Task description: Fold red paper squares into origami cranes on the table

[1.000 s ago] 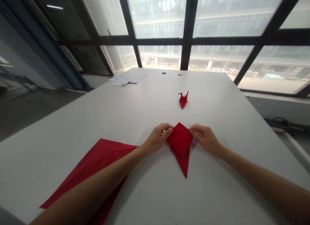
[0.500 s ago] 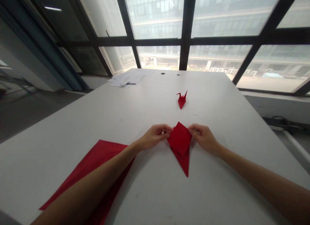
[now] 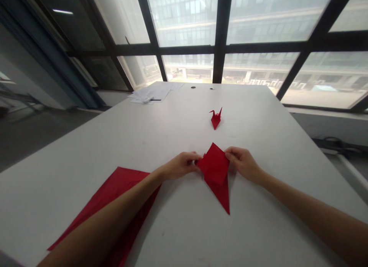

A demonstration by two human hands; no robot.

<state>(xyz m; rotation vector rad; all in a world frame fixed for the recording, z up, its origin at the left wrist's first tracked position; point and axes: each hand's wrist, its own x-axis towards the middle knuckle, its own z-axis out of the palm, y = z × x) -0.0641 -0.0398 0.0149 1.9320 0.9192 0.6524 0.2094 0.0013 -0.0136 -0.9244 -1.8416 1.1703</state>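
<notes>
Folded red paper [image 3: 214,165] on near side of red crane [image 3: 215,122]. Left hand [image 3: 180,166], nearer and left of crane, pinching paper's left corner; right hand [image 3: 243,162], nearer and right, pinching right corner; both angled inward.

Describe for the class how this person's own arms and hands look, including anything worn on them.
The left forearm and right forearm are bare as far as they show, with no sleeve, watch or bracelet. The left grip and right grip are ungloved human hands, with no ring or marking visible. Nail details are too small to tell.
</notes>
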